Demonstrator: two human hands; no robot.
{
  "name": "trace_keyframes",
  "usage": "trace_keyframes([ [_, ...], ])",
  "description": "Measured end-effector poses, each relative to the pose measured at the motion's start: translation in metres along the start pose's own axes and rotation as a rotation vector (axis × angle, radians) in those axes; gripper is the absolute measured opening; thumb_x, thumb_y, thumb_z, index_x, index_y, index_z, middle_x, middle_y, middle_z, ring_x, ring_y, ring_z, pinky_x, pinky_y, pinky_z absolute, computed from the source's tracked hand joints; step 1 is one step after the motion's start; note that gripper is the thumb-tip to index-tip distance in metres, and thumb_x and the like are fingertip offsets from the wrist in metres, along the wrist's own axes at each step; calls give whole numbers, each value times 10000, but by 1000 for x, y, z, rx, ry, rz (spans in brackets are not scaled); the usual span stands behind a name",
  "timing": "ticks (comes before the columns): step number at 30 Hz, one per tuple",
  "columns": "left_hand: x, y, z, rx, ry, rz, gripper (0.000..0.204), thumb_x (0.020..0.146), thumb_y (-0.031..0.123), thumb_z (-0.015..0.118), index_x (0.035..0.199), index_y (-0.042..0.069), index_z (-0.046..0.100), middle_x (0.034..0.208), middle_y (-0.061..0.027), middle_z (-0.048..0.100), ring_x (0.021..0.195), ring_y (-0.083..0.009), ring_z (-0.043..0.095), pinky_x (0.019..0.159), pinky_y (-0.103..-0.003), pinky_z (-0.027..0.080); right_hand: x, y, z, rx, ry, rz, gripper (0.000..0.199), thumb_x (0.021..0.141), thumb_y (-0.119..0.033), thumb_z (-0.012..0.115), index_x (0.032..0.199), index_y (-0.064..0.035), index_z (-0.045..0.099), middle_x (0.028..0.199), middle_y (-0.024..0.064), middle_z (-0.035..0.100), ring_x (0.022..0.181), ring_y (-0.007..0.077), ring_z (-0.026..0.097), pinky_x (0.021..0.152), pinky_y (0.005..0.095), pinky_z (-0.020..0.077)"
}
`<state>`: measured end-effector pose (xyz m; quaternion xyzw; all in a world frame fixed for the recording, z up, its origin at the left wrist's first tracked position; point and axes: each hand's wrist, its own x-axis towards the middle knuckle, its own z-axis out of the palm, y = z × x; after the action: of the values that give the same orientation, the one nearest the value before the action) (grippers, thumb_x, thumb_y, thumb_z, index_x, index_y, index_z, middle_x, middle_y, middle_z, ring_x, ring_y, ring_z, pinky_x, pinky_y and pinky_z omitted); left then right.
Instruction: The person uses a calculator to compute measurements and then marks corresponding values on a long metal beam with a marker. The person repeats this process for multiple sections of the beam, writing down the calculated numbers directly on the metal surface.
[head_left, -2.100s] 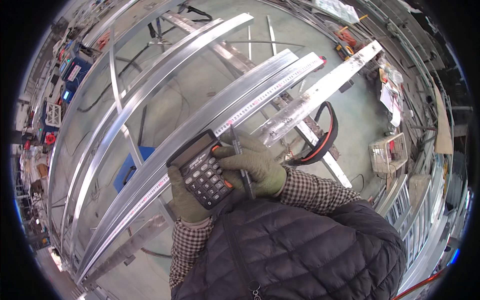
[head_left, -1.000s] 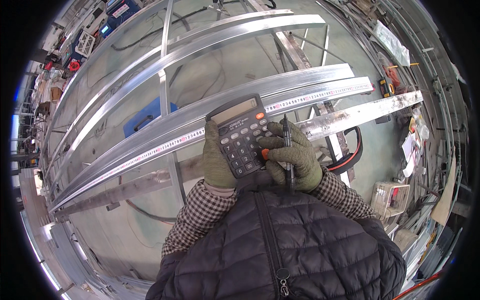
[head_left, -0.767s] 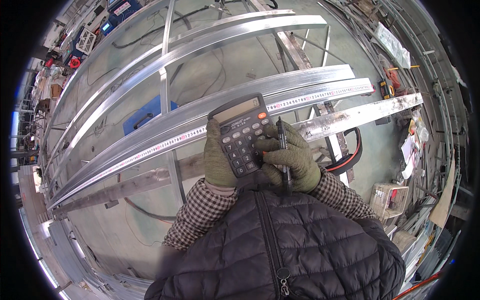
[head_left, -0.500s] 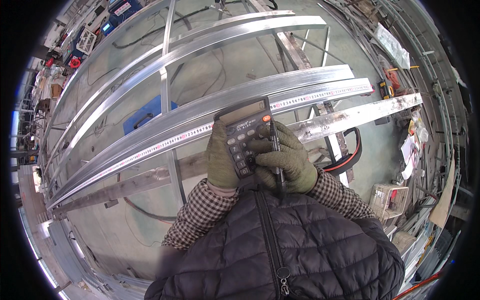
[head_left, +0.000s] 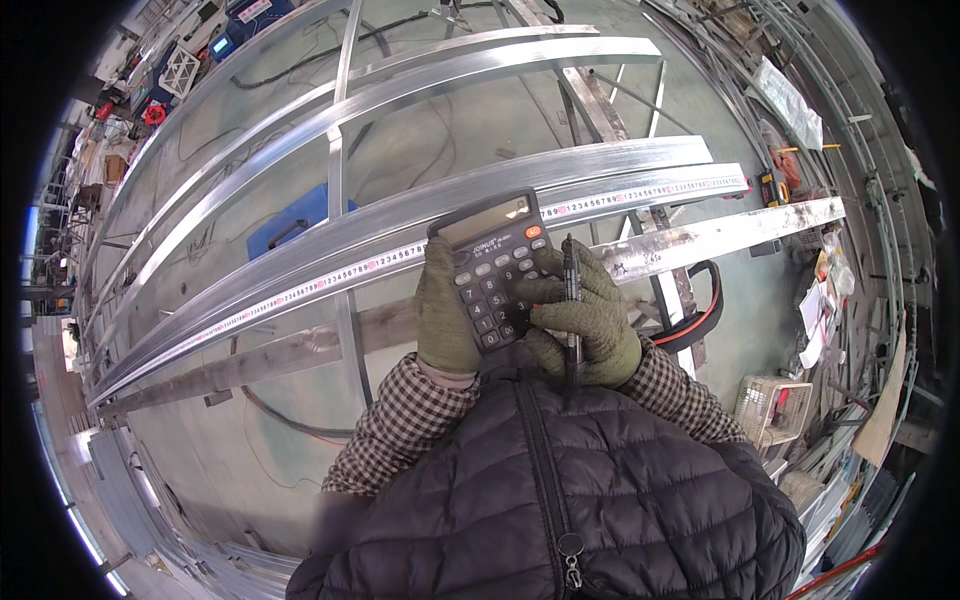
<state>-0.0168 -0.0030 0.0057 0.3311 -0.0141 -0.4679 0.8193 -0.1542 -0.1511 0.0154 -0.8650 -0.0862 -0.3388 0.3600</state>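
A black calculator point(head_left: 497, 262) with grey keys and one orange key is held up in front of my chest. My left hand point(head_left: 445, 322), in an olive work glove, grips its left edge and underside. My right hand point(head_left: 588, 318), also gloved, holds a dark pen point(head_left: 571, 300) upright along the palm while a fingertip presses a key near the calculator's lower right. Just beyond the calculator lies a long shiny metal rail point(head_left: 420, 215) with a measuring tape point(head_left: 330, 275) stretched along it.
More parallel metal rails point(head_left: 400, 85) with cross pieces span the grey floor. A blue case point(head_left: 285, 225) lies under them. A red and black cable loop point(head_left: 700, 310) sits to the right, a wire basket point(head_left: 775, 405) and clutter at the right rim.
The view swung from slanted rails to nearly level ones two seconds ago. Since then my right finger has moved down across the calculator's keys; my left hand keeps its grip.
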Motion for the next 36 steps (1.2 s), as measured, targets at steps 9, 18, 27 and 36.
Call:
trace_keyframes([
  [9, -1, -1, -3, -187, -60, -65, 822, 1143, 685, 405, 1522, -33, 533, 1299, -248, 723, 1087, -318, 798, 813, -380, 735, 0, 0, 6, 10, -60, 25, 375, 738, -111, 901, 1077, -144, 744, 1184, 78, 788, 1322, 382, 683, 1223, 633, 449],
  [18, -5, -1, -9, 15, 19, -32, 813, 1143, 685, 410, 1489, -37, 556, 1236, -226, 746, 982, -288, 809, 747, -353, 733, 0, -6, 8, 29, -174, 17, 416, 758, -156, 915, 1132, -165, 734, 1282, 61, 780, 1394, 362, 653, 1289, 609, 384],
  [27, 2, -1, -15, 59, 123, 14, 808, 1136, 701, 418, 1499, -4, 572, 1266, -197, 746, 1024, -297, 791, 780, -409, 722, -2, -10, 9, 107, -303, -52, 383, 837, -159, 892, 1175, -185, 713, 1312, 38, 773, 1432, 355, 634, 1288, 594, 394],
  [36, 2, 1, -15, -84, 21, -16, 807, 1118, 700, 468, 1512, 3, 565, 1316, -224, 737, 1123, -330, 791, 891, -426, 724, -8, -4, -3, 174, -61, 120, 218, 868, -96, 880, 1051, -134, 767, 1184, 109, 819, 1362, 372, 667, 1235, 557, 425],
])
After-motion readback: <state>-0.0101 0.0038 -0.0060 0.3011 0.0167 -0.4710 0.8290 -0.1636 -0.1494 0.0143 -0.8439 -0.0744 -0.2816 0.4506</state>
